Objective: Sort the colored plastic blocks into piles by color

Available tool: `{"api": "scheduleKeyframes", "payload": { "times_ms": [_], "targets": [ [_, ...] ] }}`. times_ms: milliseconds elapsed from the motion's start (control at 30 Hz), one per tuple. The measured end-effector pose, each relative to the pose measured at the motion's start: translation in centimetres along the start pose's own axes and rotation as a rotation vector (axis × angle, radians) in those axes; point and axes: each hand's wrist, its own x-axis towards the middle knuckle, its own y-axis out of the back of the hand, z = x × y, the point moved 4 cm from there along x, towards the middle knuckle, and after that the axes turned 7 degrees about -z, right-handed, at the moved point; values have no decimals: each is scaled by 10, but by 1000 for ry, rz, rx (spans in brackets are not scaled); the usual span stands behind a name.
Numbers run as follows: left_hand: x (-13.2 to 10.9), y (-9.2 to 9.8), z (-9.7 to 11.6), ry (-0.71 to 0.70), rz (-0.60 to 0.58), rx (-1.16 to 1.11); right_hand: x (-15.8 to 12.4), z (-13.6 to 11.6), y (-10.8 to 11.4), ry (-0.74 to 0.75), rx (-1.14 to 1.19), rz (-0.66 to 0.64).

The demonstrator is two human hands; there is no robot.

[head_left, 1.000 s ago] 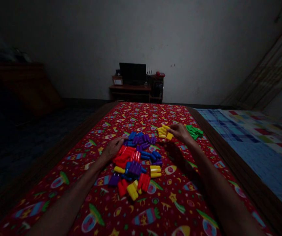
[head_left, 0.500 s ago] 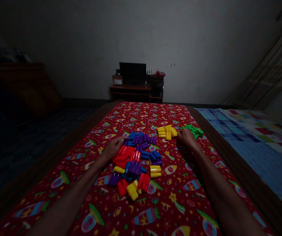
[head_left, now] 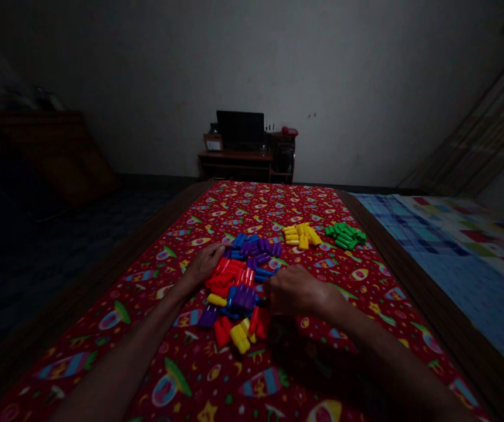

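The left hand [head_left: 204, 264] rests beside the mixed blocks [head_left: 244, 298], perhaps for steadying them; the right hand [head_left: 293, 290] covers their edge, and I cannot tell either hand's grip.

No legible text; white label [head_left: 214, 145] on box [head_left: 210, 137] unreadable.

A small desk [head_left: 235, 156] stands by a pale, dimly lit wall [head_left: 155, 76].

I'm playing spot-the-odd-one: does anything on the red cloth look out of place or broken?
Nothing looks clearly broken, though it's dim. The yellow blocks at the near end of the mixed heap may look out of place, since a separate yellow pile lies beside the green pile.
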Motion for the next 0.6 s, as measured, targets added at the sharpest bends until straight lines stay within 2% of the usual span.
{"api": "scheduleKeyframes", "payload": {
  "times_ms": [133, 233, 367, 467, 600],
  "targets": [
    [0, 1, 1, -10, 4, -6, 0, -19, -29, -2, -178, 201],
    [0, 1, 0, -12, 0, -7, 2, -16, -37, 19, -197, 232],
    [1, 0, -2, -16, 2, -14, 3, -10, -24, 54, -148, 160],
    [1, 0, -2, -15, 2, -14, 3, 0, -7, 5, -82, 63],
    [1, 1, 0, -3, -5, 5, 3, 14, 11, 59, 115, 7]
  ]
}}
